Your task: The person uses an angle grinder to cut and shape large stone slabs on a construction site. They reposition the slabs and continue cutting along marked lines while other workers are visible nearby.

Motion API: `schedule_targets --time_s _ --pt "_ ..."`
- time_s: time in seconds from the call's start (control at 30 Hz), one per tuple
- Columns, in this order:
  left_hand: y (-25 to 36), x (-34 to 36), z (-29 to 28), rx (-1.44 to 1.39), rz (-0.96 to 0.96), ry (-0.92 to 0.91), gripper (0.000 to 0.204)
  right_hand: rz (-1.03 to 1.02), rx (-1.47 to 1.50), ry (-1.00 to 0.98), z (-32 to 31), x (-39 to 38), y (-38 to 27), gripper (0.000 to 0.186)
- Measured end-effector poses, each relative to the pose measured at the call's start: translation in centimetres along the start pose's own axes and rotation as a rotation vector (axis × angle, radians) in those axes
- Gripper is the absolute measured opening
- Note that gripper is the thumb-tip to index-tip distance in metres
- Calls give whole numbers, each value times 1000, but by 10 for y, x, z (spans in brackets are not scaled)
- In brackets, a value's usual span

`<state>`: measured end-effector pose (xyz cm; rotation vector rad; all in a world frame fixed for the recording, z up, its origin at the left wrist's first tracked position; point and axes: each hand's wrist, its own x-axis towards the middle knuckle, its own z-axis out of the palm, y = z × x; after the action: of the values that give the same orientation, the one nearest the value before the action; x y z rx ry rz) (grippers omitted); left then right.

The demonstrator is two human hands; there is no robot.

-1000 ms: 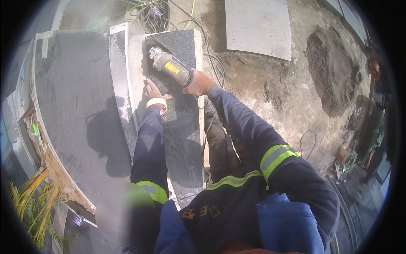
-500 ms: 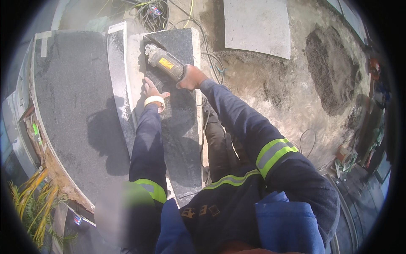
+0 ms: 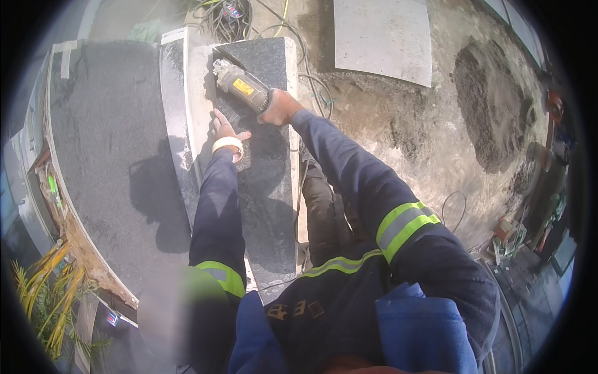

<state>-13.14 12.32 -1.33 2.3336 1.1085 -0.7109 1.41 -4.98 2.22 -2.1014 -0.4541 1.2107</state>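
Note:
My right hand (image 3: 279, 107) is wrapped round the rear of a dusty angle grinder (image 3: 243, 87) with a yellow label. The grinder's head points up and left, over the far left part of a narrow dark stone slab (image 3: 265, 181); its disc is mostly hidden. My left hand (image 3: 228, 129) rests at that slab's left edge, fingers spread, with a pale ring-shaped band (image 3: 228, 145) round the wrist. Left of it runs a pale dusty strip, then an upright-looking stone edge piece (image 3: 176, 118).
A wide dark slab (image 3: 106, 137) lies to the left. Coiled cables (image 3: 227, 22) are at the far end, and a cable runs down past the narrow slab's right side. A pale flat sheet (image 3: 382, 40) and a dark sand heap (image 3: 492, 106) lie on the ground at right.
My right hand and the grinder have shifted very slightly up and left. My left hand stays in nearly the same place, and the view has moved a little.

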Motion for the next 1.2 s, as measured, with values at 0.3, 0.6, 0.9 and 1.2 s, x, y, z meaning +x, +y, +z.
schedule_targets --time_s 0.3,0.6,0.9,1.2 --pt "-4 1 1 14 -21 -10 145 16 -23 8 -3 -35 11 73" --pt "-7 7 4 72 38 8 149 9 -19 11 2 -3 6 71" --pt "-15 11 10 2 48 -9 152 -22 23 0 2 -18 17 71" --pt "-17 8 10 -75 56 -5 150 -32 16 22 3 -14 10 70"
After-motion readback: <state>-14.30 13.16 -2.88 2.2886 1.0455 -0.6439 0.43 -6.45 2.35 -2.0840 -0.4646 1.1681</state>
